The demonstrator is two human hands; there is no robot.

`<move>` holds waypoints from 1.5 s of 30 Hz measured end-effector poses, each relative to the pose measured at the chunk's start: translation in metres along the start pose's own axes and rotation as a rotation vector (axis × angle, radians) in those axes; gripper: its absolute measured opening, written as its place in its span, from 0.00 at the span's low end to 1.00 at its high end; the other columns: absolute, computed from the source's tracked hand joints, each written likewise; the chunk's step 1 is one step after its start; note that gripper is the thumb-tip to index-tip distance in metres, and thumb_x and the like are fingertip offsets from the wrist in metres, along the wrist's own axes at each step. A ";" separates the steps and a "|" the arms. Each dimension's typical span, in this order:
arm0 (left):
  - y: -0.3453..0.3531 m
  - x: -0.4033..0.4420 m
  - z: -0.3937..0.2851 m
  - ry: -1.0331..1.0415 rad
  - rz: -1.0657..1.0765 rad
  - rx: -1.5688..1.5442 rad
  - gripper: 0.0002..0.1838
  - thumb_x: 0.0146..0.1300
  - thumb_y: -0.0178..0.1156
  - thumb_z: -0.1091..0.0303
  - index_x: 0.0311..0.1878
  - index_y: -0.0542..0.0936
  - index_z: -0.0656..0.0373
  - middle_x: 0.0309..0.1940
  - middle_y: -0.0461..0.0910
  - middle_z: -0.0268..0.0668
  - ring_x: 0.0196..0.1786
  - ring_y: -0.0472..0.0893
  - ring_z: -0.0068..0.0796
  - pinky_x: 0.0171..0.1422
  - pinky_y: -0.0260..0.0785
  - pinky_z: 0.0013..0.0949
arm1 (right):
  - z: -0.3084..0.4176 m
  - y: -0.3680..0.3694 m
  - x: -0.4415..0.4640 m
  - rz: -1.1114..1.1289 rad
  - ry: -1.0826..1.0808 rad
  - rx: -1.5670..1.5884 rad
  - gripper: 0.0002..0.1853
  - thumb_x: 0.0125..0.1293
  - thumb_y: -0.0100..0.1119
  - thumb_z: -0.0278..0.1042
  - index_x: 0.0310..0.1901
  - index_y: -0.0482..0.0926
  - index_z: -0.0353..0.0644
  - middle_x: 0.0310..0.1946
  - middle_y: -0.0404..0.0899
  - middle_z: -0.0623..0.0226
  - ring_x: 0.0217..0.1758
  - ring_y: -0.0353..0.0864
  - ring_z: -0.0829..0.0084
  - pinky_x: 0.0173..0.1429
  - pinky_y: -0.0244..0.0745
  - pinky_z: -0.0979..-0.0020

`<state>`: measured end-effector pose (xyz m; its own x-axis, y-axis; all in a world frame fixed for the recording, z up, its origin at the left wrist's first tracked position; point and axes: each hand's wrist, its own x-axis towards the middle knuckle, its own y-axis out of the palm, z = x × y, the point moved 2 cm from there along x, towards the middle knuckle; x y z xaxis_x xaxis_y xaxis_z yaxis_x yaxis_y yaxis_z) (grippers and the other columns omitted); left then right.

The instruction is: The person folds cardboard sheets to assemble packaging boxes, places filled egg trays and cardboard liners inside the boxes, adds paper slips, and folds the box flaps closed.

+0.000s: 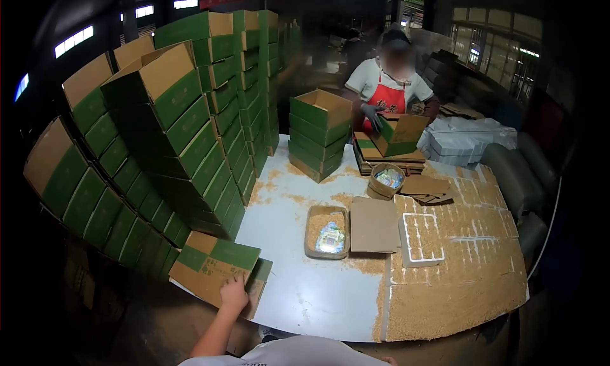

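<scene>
My left hand (234,293) rests on a flattened green and brown carton (213,271) at the table's near left edge. Its fingers are bent against the cardboard, with the thumb side hard to make out. Part of another flat carton (258,280) shows beneath, to the right. Only a sliver of my right hand (389,361) appears at the bottom edge, its fingers hidden. On the table (298,302), a tub (310,246) holds sawdust-like material and printed packets. Beside it lies a brown cardboard sheet (373,225).
Tall stacks of green cartons (184,137) line the left side. More cartons (319,134) stand at the back. Across the table, a co-worker (389,86) handles a carton (400,135). A round tub (386,180) and a white foam tray (422,239) are nearer.
</scene>
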<state>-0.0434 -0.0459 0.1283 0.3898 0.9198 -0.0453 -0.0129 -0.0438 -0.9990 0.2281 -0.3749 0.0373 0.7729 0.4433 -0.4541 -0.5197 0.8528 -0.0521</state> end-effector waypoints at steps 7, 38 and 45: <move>-0.190 0.007 0.003 -0.051 -0.147 -0.196 0.41 0.52 0.59 0.83 0.73 0.61 0.71 0.54 0.78 0.62 0.47 0.83 0.60 0.51 0.78 0.51 | 0.065 -0.026 -0.037 -0.068 -0.423 -0.156 0.08 0.65 0.66 0.29 0.45 0.81 0.38 0.26 0.77 0.71 0.31 0.77 0.78 0.40 0.75 0.73; -0.138 -0.047 -0.214 0.589 0.335 -1.155 0.40 0.59 0.65 0.75 0.76 0.63 0.62 0.66 0.73 0.46 0.65 0.73 0.35 0.66 0.68 0.36 | 0.196 0.097 -0.048 0.891 -1.118 -0.580 0.67 0.47 0.78 0.54 0.82 0.40 0.50 0.81 0.25 0.40 0.83 0.26 0.36 0.82 0.39 0.37; -0.103 -0.090 -0.206 0.563 0.585 -1.123 0.40 0.58 0.67 0.72 0.75 0.64 0.63 0.66 0.72 0.47 0.67 0.72 0.37 0.68 0.67 0.37 | 0.230 0.038 -0.071 1.030 -1.058 -0.587 0.67 0.48 0.75 0.66 0.82 0.43 0.48 0.82 0.30 0.43 0.85 0.31 0.42 0.83 0.40 0.42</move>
<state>0.1128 -0.2044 0.2368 0.9037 0.3909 -0.1749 0.3338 -0.8988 -0.2842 0.2372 -0.3099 0.2719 -0.2202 0.9364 0.2733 -0.8271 -0.0307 -0.5613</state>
